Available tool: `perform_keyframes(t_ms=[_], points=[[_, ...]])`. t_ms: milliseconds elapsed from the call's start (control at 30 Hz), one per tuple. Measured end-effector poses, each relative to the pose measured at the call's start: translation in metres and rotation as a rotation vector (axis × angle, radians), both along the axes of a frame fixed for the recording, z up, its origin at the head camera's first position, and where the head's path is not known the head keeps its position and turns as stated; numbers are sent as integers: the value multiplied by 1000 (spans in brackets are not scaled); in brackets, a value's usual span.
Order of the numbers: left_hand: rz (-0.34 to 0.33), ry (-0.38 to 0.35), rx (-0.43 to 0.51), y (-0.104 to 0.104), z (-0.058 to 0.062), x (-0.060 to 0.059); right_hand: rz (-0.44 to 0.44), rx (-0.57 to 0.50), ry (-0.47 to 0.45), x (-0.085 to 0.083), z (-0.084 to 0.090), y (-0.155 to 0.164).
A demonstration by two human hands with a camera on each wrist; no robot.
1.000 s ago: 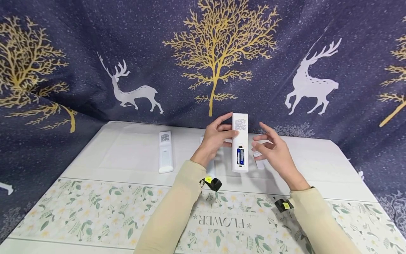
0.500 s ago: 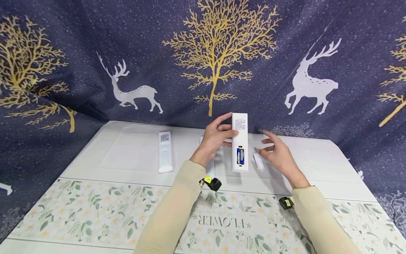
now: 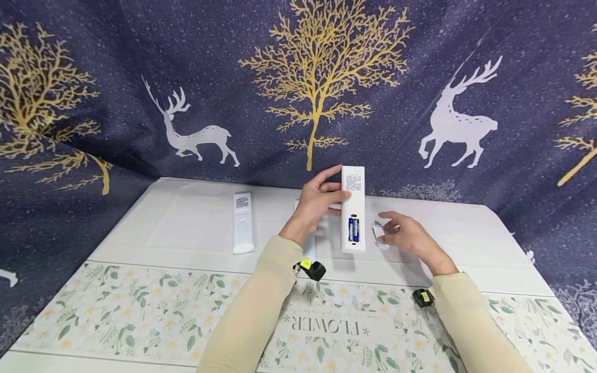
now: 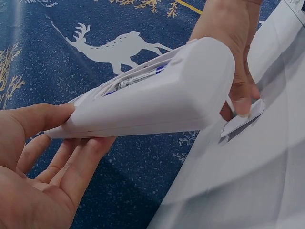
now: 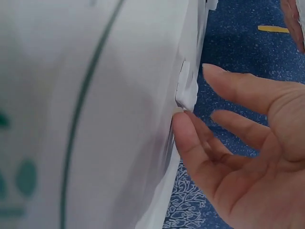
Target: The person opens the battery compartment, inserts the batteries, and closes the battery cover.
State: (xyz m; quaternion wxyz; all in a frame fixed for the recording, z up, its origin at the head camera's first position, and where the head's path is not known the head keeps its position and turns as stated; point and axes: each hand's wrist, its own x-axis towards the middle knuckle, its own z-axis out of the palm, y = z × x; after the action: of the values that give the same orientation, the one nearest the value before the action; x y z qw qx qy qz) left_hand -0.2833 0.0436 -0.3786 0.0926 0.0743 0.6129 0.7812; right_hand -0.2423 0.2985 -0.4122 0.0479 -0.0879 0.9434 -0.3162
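Note:
In the head view my left hand (image 3: 318, 203) grips a white remote control (image 3: 353, 181) by its upper part, thumb across its back. The back faces me, and two blue batteries (image 3: 353, 230) lie side by side in its uncovered compartment. To the right, my right hand (image 3: 409, 235) is down at a small white battery cover (image 3: 380, 232) on the table, partly hidden by the fingers. The right wrist view has a fingertip (image 5: 183, 125) at one end of the cover (image 5: 187, 90), with a gap between thumb and fingers.
Another white remote control (image 3: 243, 224) lies back-up on the left of the white table (image 3: 196, 217). A further white item (image 3: 311, 251) is mostly hidden behind my left wrist. A dark blue curtain (image 3: 261, 124) hangs along the back edge. A floral strip (image 3: 154, 311) runs across the front.
My right hand has drawn away from the remote and come down to the battery cover on the table. The left hand and the remote have stayed in place.

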Motion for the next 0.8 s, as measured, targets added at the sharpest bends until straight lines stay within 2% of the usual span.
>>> perform_keyframes(t_ms=[300, 533, 800], points=[[17, 11, -1, 1, 0, 0, 45, 9, -53, 1, -3, 3], [13, 7, 0, 1, -1, 0, 30, -66, -87, 1, -4, 3], [11, 2, 1, 1, 0, 0, -8, -139, -62, 2, -5, 4]])
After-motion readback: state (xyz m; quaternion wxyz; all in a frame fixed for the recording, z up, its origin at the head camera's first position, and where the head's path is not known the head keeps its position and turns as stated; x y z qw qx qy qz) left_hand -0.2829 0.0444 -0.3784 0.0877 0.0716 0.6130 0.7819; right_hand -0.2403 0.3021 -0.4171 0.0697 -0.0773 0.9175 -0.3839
